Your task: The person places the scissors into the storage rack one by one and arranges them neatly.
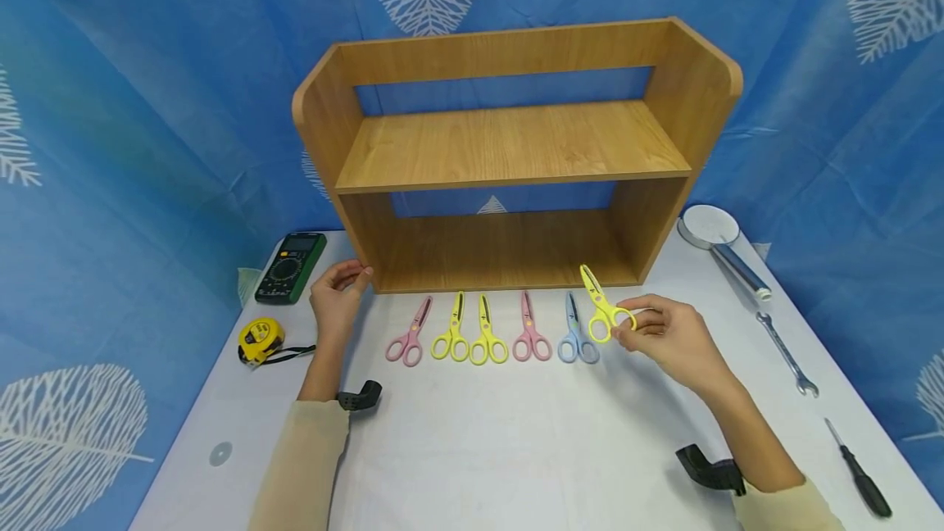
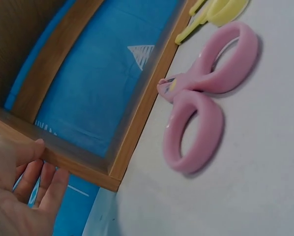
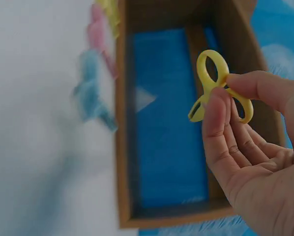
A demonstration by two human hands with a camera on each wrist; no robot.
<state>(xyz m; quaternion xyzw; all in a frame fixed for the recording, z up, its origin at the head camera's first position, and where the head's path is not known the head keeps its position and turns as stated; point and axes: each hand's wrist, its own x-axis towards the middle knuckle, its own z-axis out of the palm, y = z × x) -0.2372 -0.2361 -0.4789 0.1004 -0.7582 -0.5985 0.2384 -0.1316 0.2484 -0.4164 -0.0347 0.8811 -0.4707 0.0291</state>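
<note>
My right hand [image 1: 667, 338] pinches yellow scissors [image 1: 601, 311] by a handle ring, blades pointing up and away, held above the table near the shelf's front right corner. In the right wrist view the thumb and forefinger meet at the handle of these scissors [image 3: 213, 73]. At the shelf's lower left side, my left hand [image 1: 341, 293] grips the front edge of the wooden shelf [image 2: 83, 167] between thumb and fingers. Between the hands, a row of scissors lies along the shelf's front: pink scissors [image 1: 410, 334], two yellow pairs [image 1: 451, 330], another pink pair [image 1: 529, 330] and blue scissors [image 1: 577, 334].
Left of the shelf lie a green multimeter [image 1: 291, 269] and a yellow tape measure [image 1: 261, 340]; a grey disc [image 1: 220, 454] is nearer. Along the right edge are a magnifying glass [image 1: 737, 265], a wrench [image 1: 787, 355] and a screwdriver [image 1: 859, 469]. Blue cloth [image 1: 147, 146] hangs behind.
</note>
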